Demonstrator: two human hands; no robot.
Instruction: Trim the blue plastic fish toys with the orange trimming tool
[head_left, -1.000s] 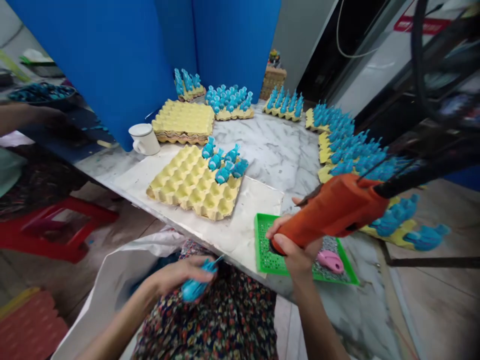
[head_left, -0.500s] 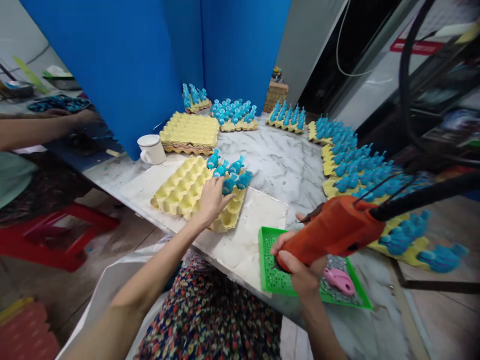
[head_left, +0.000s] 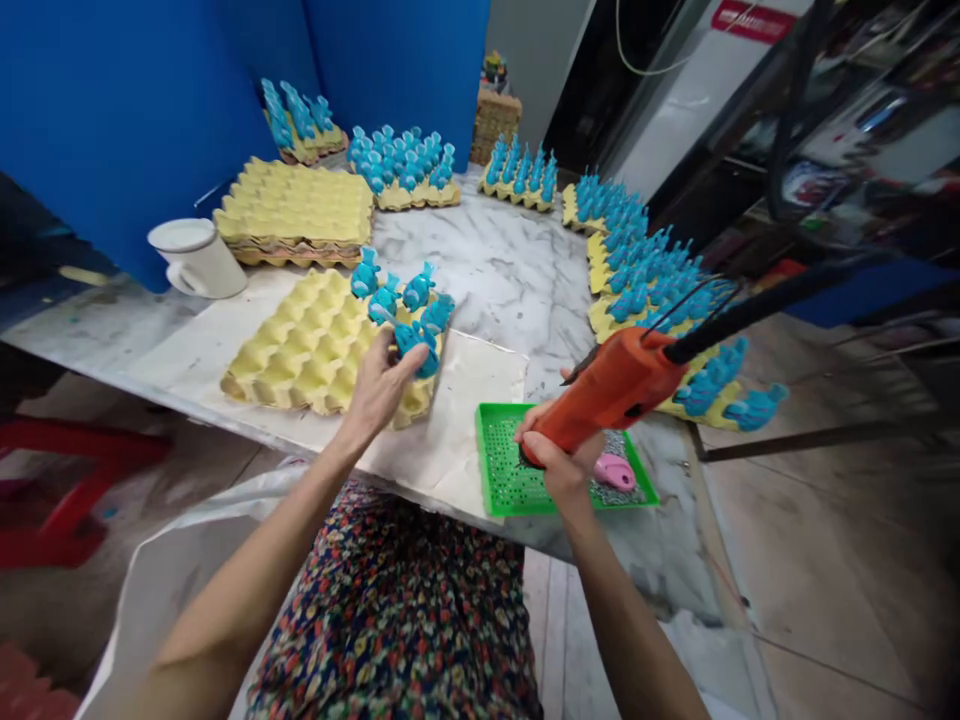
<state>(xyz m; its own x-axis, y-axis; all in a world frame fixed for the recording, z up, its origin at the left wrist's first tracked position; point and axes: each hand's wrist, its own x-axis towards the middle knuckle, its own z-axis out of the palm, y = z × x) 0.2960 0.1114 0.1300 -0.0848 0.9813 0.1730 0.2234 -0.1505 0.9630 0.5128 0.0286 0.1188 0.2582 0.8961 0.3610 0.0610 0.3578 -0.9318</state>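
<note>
My left hand (head_left: 373,392) is closed around a small blue toy figure (head_left: 417,347) at the near side of a yellow egg tray (head_left: 296,350). Several more blue figures (head_left: 385,298) stand in the tray's far right cups. My right hand (head_left: 568,474) grips an orange electric screwdriver (head_left: 611,390), its black cable running up to the right. The screwdriver's lower end points down over a green perforated basket (head_left: 491,482). Small metal pieces, apparently screws, lie in the basket's right side beside a pink scoop (head_left: 615,472).
A white mug (head_left: 206,260) and stacked egg trays (head_left: 296,205) stand at the left. Trays full of blue figures (head_left: 405,160) line the back and right (head_left: 637,255) of the marble-patterned table (head_left: 480,270). Blue panels (head_left: 397,70) rise behind; a red stool (head_left: 67,480) is at left.
The camera view has shifted right and down. My left hand has closed on a blue figure at the tray's near side. My right hand still holds the screwdriver over the basket.
</note>
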